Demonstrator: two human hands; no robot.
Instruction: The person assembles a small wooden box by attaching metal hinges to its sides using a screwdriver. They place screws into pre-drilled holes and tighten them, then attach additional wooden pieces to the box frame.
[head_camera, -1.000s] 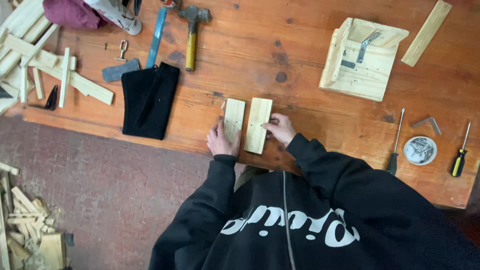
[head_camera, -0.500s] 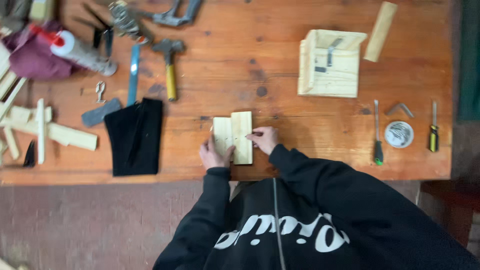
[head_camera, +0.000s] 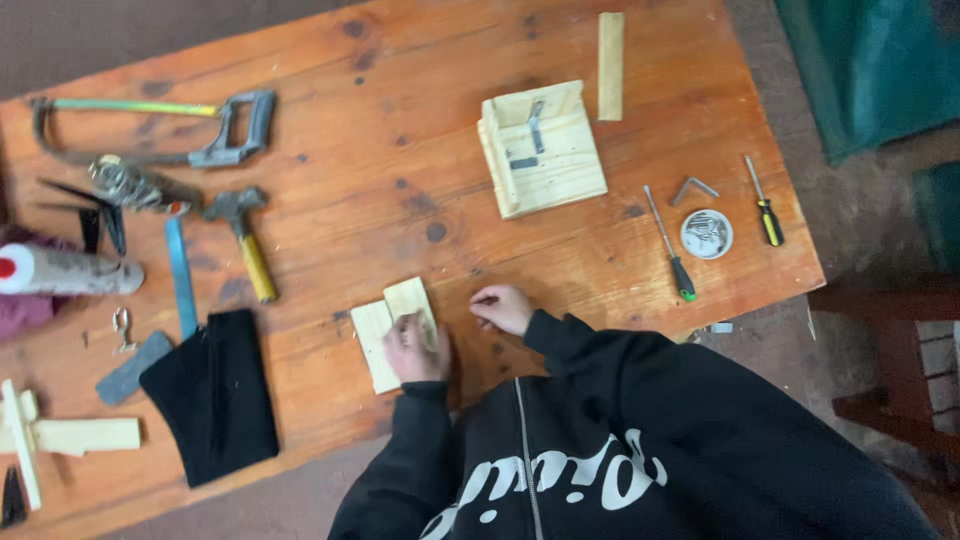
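**Two boards pinned at the table's near edge**

The left hand lies flat on two pale boards that sit side by side, touching, on the wooden table, close to its near edge. The fingers are spread over the seam between the boards and press down rather than wrap around anything. The right hand rests on the table just right of the boards, not touching them. Its fingers are curled in and the fingertips seem pinched on something very small; what it is cannot be told.

Beyond the hands, near the far right part of the table, stands a small wooden box with metal fittings on top, and a loose wooden strip lies past it. To the right are a green-handled screwdriver, a bent hex key, a round tin of small metal parts and a yellow-handled screwdriver.

To the left lie a hammer, a hacksaw, a blue strip and a black cloth near the table's edge. A white tube and wood offcuts sit at the far left.
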